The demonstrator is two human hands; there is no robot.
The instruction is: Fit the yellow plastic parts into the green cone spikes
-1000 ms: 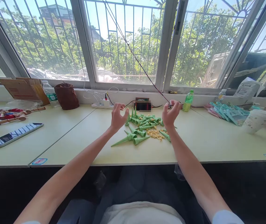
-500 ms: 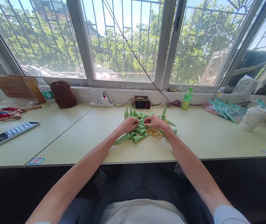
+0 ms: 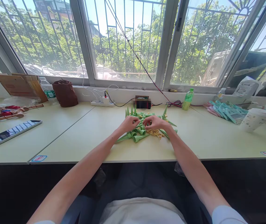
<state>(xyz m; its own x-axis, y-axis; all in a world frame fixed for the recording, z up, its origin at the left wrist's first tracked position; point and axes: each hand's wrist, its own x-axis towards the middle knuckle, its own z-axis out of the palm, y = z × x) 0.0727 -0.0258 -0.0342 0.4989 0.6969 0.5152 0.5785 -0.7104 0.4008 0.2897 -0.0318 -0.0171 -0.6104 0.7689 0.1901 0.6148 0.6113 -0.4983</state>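
A pile of hollow green pointed cones lies in front of me, some upright at the back, others on their sides with wide mouths showing. Small yellow pieces are heaped at the pile's right front. Over the left middle of the cones, my left hand is closed, thumb and fingers pinched together. Facing it a short gap away, my right hand has its fingers curled in a pinch, just behind the yellow pieces. What either pinch holds is too small and hidden among the green to make out.
A dark boxy device and a power strip stand by the window wall. A green bottle, turquoise plastic parts and a white cup are at right. A phone lies left. Other people's hands show at both edges.
My right hand's fingertips have shifted slightly, while my left hand stays nearly in place. The view has moved a little. At the left edge another person's hand reaches farther in.
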